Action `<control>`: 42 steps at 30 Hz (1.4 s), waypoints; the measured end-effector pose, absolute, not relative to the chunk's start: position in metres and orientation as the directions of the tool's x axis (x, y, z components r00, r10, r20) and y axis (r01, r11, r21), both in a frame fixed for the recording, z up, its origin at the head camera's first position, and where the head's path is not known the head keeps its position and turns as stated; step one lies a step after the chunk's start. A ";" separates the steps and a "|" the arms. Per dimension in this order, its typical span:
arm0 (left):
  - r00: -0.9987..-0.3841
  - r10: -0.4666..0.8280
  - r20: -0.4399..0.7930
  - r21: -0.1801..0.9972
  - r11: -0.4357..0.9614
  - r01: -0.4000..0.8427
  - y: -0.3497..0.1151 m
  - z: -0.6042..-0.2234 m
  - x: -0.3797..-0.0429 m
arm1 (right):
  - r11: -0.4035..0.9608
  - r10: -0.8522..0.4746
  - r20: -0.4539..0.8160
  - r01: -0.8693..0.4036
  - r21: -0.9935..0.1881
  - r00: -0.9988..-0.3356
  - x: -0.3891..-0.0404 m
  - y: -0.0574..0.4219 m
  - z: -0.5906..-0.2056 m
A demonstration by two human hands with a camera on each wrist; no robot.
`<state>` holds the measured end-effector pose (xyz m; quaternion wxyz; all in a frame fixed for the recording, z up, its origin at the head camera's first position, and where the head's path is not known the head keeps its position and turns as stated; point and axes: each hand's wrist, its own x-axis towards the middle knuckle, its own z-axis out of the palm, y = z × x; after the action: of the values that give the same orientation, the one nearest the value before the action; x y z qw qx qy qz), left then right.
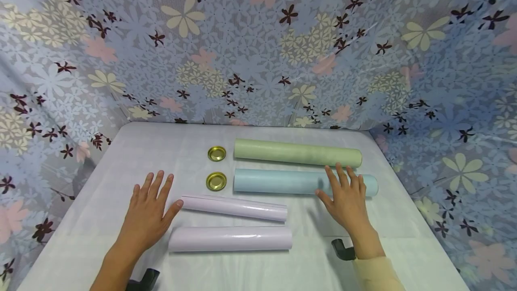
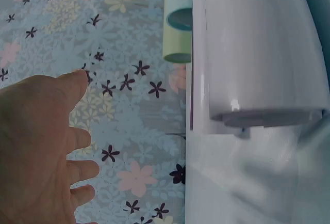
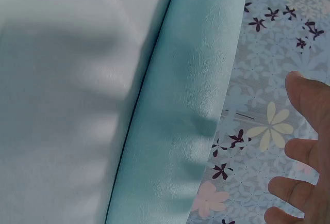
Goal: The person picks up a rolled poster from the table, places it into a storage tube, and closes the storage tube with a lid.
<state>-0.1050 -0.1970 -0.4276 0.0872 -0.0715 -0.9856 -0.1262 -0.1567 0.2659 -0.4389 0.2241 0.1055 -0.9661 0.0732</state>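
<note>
My left hand (image 1: 147, 217), fingers spread, hovers over the table left of two glossy white rolls; its thumb tip comes right to the end of the thinner white roll (image 1: 234, 208). Nearer the front lies the thicker white roll (image 1: 230, 239), whose hollow end shows in the left wrist view. With fingers extended, my right hand (image 1: 346, 201) is over the right part of a light blue tube (image 1: 278, 181) and casts a shadow on it. Behind that lies a pale green tube (image 1: 296, 152). Neither hand holds anything.
Two round gold lids (image 1: 216, 153) sit one behind the other, left of the coloured tubes. A white cloth covers the table (image 1: 323, 264). Floral curtains (image 1: 258, 57) hang along the back and both sides. Black wrist mounts (image 1: 343, 250) show below the hands.
</note>
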 end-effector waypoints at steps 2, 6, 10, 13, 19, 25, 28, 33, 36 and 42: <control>-0.975 0.124 0.182 0.228 0.960 0.165 -0.195 -0.428 -0.104 | 0.967 -0.173 0.451 -0.237 -0.089 -0.876 -0.160 0.267 -0.439; -0.975 0.139 0.174 0.222 0.959 0.176 -0.190 -0.429 -0.103 | 0.967 -0.174 0.444 -0.237 -0.090 -0.879 -0.164 0.269 -0.439; -0.973 0.157 0.172 0.220 0.956 0.193 -0.185 -0.430 -0.100 | 0.968 -0.169 0.420 -0.230 -0.098 -0.892 -0.168 0.272 -0.439; -0.969 0.175 0.175 0.211 0.955 0.211 -0.182 -0.433 -0.099 | 0.968 -0.168 0.406 -0.227 -0.102 -0.898 -0.170 0.274 -0.438; -0.965 0.202 0.166 0.211 0.949 0.235 -0.175 -0.439 -0.093 | 0.967 -0.174 0.381 -0.230 -0.106 -0.908 -0.177 0.278 -0.439; -0.959 0.231 0.166 0.193 0.946 0.261 -0.168 -0.446 -0.088 | 0.963 -0.195 0.342 -0.247 -0.112 -0.919 -0.183 0.282 -0.441; -0.951 0.249 0.181 0.175 0.944 0.280 -0.166 -0.450 -0.085 | 0.959 -0.213 0.335 -0.261 -0.106 -0.918 -0.186 0.283 -0.442; -0.943 0.276 0.188 0.153 0.940 0.306 -0.163 -0.459 -0.081 | 0.955 -0.238 0.330 -0.283 -0.093 -0.913 -0.190 0.285 -0.445; -0.943 0.283 0.176 0.151 0.939 0.310 -0.161 -0.462 -0.079 | 0.953 -0.246 0.319 -0.289 -0.094 -0.915 -0.192 0.286 -0.447; -0.934 0.306 0.187 0.142 0.932 0.334 -0.158 -0.467 -0.076 | 0.952 -0.260 0.268 -0.292 -0.087 -0.928 -0.197 0.290 -0.450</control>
<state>-0.0756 -0.1575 -0.4672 0.0810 -0.1633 -0.9795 -0.0862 -0.1969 0.2904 -0.4503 0.1277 0.1409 -0.9798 0.0626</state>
